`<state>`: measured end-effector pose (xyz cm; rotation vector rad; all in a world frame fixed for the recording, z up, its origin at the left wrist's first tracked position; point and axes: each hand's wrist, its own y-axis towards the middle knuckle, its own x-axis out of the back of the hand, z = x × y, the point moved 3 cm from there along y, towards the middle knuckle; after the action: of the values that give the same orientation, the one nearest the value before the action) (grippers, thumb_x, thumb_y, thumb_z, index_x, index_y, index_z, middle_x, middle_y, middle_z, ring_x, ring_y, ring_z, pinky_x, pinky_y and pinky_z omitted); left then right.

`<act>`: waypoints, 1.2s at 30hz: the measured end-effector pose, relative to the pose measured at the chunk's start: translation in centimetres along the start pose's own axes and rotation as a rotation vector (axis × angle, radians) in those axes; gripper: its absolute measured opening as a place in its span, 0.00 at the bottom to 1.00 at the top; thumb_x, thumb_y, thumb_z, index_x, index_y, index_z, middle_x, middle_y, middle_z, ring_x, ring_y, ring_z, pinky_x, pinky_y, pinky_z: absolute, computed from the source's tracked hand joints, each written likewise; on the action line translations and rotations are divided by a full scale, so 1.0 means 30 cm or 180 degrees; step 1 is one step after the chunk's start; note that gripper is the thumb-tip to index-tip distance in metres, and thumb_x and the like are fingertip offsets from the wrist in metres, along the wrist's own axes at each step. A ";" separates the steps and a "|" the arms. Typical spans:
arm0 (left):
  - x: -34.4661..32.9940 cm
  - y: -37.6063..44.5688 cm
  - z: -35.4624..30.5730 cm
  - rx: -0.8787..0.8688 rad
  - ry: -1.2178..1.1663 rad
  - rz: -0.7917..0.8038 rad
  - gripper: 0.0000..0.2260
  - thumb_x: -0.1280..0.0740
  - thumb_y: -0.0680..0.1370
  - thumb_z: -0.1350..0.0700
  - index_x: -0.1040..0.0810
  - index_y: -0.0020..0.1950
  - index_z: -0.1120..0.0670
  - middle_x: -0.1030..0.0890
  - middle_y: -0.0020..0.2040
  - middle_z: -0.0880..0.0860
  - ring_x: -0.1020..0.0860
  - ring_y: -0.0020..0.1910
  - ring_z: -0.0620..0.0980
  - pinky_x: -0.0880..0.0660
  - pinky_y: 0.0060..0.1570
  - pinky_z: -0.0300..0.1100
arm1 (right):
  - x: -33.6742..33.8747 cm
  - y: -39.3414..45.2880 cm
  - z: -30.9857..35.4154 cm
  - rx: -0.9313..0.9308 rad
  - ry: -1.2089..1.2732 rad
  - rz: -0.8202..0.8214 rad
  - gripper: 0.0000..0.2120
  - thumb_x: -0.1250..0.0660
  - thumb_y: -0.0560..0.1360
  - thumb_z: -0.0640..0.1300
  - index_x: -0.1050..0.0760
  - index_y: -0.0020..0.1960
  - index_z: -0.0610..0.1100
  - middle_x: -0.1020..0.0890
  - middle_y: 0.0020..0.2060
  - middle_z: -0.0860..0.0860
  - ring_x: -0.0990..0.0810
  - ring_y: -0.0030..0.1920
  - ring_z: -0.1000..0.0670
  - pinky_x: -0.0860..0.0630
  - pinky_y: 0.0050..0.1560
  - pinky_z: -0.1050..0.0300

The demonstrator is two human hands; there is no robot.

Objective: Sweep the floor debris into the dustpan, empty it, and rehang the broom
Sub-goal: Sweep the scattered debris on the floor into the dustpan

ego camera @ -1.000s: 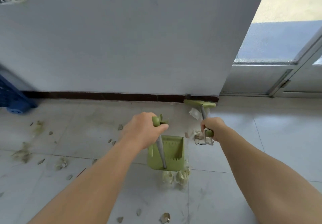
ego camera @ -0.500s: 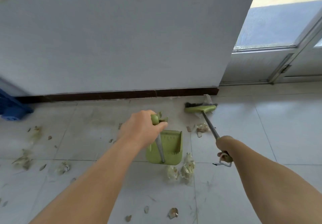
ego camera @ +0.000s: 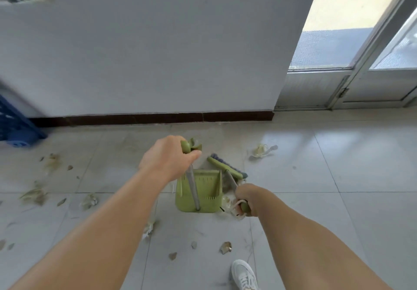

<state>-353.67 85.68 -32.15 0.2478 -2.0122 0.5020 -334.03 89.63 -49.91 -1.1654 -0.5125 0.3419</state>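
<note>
A green dustpan (ego camera: 204,191) stands on the tiled floor with its long metal handle rising up. My left hand (ego camera: 168,161) is closed around the green grip at the top of that handle. My right hand (ego camera: 247,197) grips the green end of the broom handle, low and just right of the dustpan. The green broom head (ego camera: 226,169) lies angled against the dustpan's far right corner. Pale debris (ego camera: 228,203) is bunched between the dustpan and my right hand. More scraps (ego camera: 261,151) lie beyond the broom, and small bits (ego camera: 225,247) lie in front.
A white wall with a dark skirting (ego camera: 158,117) runs behind. A blue crate on wheels (ego camera: 13,129) sits far left. Leafy litter (ego camera: 33,194) is scattered at left. A glass door frame (ego camera: 352,86) is at right. My white shoe (ego camera: 244,275) shows at the bottom.
The broom head has swept from near the wall toward me, up against the dustpan's right side. My right hand pulled in beside the dustpan. My left hand holds steady.
</note>
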 end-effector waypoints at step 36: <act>-0.112 0.178 -0.142 -0.0220 0.0020 0.0457 0.15 0.31 0.75 0.41 0.28 0.36 0.48 0.23 0.33 0.47 0.26 0.30 0.47 0.31 0.33 0.41 | 0.428 0.209 0.185 0.0174 -0.0326 -0.0943 0.12 0.44 0.80 0.35 0.31 0.38 0.36 0.28 0.30 0.42 0.32 0.27 0.48 0.31 0.27 0.57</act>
<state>-350.71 92.24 -34.66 0.0596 -2.0462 0.5212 -326.30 102.77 -51.46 -1.0055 -0.7510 0.1592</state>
